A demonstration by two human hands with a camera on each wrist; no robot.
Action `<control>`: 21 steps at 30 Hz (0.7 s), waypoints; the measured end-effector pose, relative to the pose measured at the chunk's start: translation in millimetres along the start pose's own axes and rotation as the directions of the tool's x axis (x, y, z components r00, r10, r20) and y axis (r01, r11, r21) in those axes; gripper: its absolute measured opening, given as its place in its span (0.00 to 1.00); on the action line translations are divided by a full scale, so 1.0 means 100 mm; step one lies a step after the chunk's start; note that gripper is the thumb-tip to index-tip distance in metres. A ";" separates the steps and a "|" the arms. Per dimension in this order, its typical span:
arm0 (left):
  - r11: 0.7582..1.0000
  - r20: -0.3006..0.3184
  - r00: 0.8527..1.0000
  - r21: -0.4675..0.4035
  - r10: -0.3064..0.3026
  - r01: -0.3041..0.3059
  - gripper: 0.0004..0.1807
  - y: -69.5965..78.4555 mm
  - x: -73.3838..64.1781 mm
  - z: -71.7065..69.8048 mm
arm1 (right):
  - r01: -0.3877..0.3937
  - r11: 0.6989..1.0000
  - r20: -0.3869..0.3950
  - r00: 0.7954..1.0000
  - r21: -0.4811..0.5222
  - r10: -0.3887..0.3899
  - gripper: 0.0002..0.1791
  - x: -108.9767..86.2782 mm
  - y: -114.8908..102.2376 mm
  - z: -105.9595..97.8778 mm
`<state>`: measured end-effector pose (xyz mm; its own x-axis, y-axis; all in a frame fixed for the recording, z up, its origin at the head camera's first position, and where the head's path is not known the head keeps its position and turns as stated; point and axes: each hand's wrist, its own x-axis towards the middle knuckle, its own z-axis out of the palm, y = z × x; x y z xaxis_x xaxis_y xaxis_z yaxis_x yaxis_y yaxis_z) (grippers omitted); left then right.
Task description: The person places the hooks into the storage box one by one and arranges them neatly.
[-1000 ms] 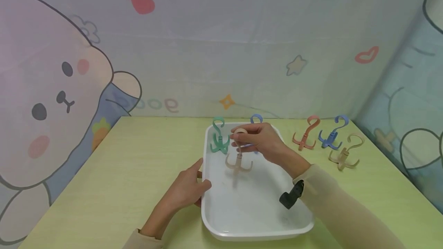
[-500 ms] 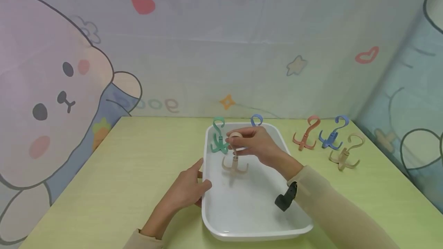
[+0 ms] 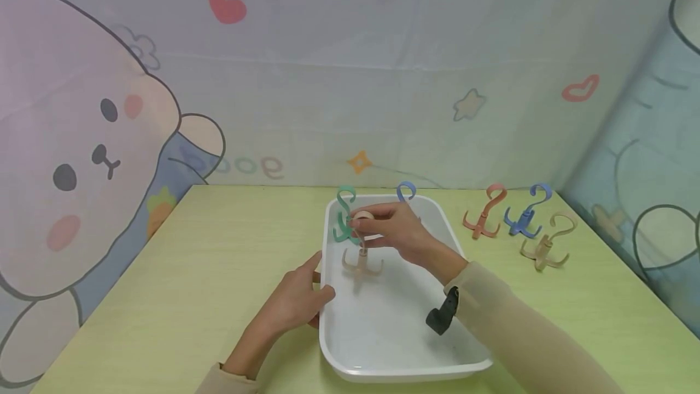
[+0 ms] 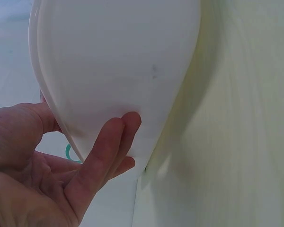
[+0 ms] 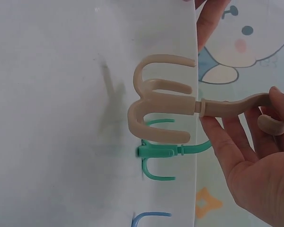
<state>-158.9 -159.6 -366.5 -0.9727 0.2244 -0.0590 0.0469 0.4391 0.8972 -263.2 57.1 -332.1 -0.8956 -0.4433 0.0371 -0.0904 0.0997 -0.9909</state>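
My right hand [image 3: 399,230] pinches a beige multi-prong hook [image 3: 362,260] by its curved top, prongs down, over the white tray [image 3: 404,345]. In the right wrist view the beige hook [image 5: 165,101] hangs apart from the tray floor, its shadow beside it. My left hand [image 3: 295,297] grips the tray's left side, thumb over the rim; in the left wrist view its fingers [image 4: 102,156] lie along the outer wall. A green hook [image 3: 344,230] stands in the tray's far left corner. A blue hook [image 3: 406,190] at the far right is mostly hidden by my right hand.
To the right of the tray, a red hook [image 3: 482,217], another blue hook [image 3: 522,221] and another beige hook [image 3: 542,252] stand on the light yellow-green table [image 3: 164,297]. A printed cloth [image 3: 350,65] hangs behind the table's back edge.
My right hand has moved left with the beige hook, toward the tray's left side and nearer the green hook. The left hand and the tray stay in place.
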 end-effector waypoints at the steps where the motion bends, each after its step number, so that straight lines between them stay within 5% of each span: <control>1: 1.000 0.000 1.000 -0.001 0.000 0.000 0.41 0.00 0.00 0.00 | 0.005 1.000 0.005 1.000 -0.002 -0.005 0.17 0.00 0.00 0.01; 21: 1.000 0.016 1.000 -0.013 0.017 -0.016 0.41 -0.01 0.00 -0.01 | -0.045 0.999 -0.002 0.999 -0.005 0.045 0.18 0.10 0.03 0.09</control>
<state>-158.8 -161.1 -366.4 -0.9680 0.2456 -0.0512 0.0597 0.4239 0.9037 -268.7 45.1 -336.1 -0.8996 -0.4366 -0.0068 -0.0527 0.1241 -0.9909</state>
